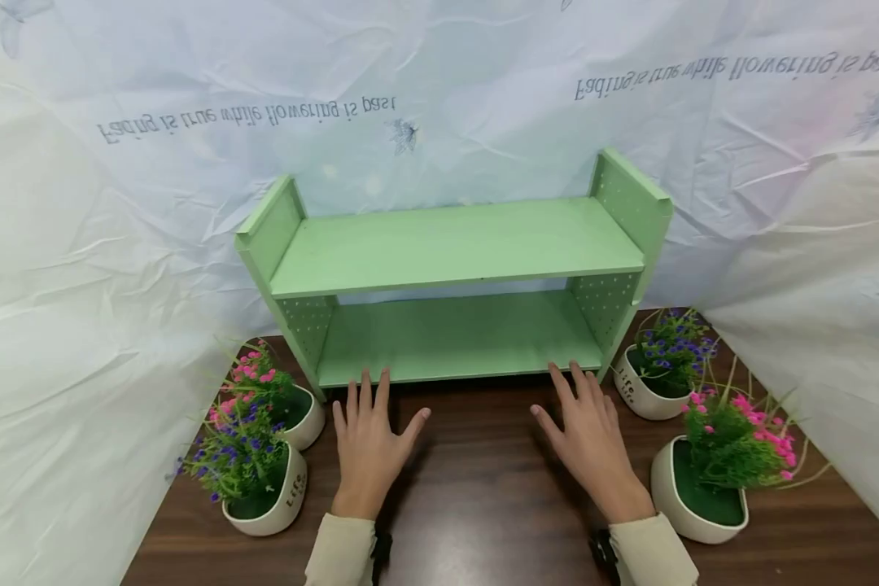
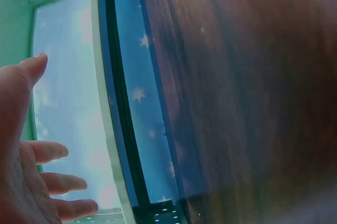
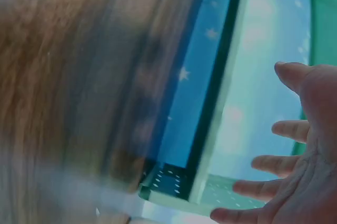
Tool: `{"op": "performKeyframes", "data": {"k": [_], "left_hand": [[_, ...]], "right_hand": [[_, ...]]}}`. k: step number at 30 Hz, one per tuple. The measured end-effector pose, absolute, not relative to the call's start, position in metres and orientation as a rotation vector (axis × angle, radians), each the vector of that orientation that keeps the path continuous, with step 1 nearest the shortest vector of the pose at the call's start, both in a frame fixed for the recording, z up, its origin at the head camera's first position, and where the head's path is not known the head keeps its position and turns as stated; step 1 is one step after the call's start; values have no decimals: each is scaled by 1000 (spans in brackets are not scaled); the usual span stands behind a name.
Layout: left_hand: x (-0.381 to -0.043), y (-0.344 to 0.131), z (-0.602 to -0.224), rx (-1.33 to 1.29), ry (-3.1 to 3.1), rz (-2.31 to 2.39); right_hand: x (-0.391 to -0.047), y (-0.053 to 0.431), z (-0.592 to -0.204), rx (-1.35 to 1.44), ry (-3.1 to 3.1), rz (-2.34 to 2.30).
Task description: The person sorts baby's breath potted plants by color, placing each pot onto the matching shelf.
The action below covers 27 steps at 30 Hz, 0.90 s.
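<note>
A green two-tier shelf [image 1: 454,244] with dotted side panels stands at the back of the dark wooden table [image 1: 476,488]. My left hand [image 1: 369,456], palm down with fingers spread, has its fingertips right by the front edge of the lower tier, left of centre. Opposite it, my right hand [image 1: 589,443] is spread the same way near that edge on the right. Neither hand holds anything. Both wrist views show the palms and straight fingers beside the green shelf frame [image 2: 108,129].
On the left stand white pots with pink flowers [image 1: 306,419] and purple flowers [image 1: 271,509]. On the right are a purple-flowered pot [image 1: 648,395] and a pink-flowered pot [image 1: 703,521]. A pale printed cloth [image 1: 483,106] hangs behind the shelf and along both sides.
</note>
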<state>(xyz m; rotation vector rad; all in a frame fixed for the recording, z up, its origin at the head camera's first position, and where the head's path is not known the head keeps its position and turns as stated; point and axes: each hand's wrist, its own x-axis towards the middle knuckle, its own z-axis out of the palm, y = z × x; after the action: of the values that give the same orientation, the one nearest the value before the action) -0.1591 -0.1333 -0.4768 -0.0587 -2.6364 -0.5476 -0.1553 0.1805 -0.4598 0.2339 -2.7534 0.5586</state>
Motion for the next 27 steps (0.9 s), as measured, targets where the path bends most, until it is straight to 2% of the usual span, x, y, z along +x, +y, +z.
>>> {"op": "performKeyframes", "data": {"k": [9,18,27], "left_hand": [[-149,-138,-463,-18,-2580,-807],[-143,-149,-406,-68,-2469,-1168],[-143,-177,-351,-86,-2295,-1229]], "right_hand": [[-113,190,-439,144,-2713,633],[-71,210,-433,42,-2666,535],[-56,218,-445,71,-2444,533]]}}
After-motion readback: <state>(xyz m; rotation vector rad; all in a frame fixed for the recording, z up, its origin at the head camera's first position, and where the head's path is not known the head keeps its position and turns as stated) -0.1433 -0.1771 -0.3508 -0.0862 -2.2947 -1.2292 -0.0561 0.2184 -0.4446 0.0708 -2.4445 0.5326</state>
